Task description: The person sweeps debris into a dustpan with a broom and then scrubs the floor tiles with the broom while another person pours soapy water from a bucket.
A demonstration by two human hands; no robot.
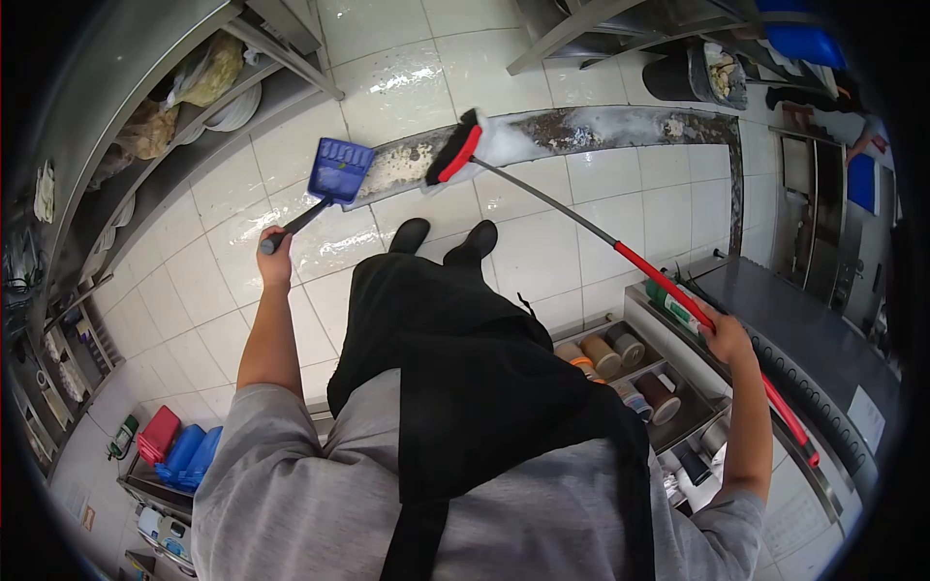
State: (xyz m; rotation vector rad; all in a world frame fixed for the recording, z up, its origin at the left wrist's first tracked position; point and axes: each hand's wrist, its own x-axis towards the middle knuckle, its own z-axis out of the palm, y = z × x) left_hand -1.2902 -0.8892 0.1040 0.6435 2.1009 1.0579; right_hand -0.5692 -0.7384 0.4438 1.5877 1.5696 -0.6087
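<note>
My left hand [275,254] is wrapped round the dark handle of a blue dustpan [341,170], whose pan is low over the tiled floor beside the drain strip. My right hand [725,334] grips the red upper handle of a long broom [552,201]. The broom's red and black head [455,150] rests at the drain strip [402,165], to the right of the dustpan and apart from it. White foam [509,140] lies along the strip by the bristles.
Steel shelves with bagged goods [208,73] and plates run along the left. A black bin [693,77] stands at the upper right. Jars [625,341] sit in a drawer on the right, beside a dark counter [775,310]. Another person's arm [862,136] shows at the far right. The tiles look wet.
</note>
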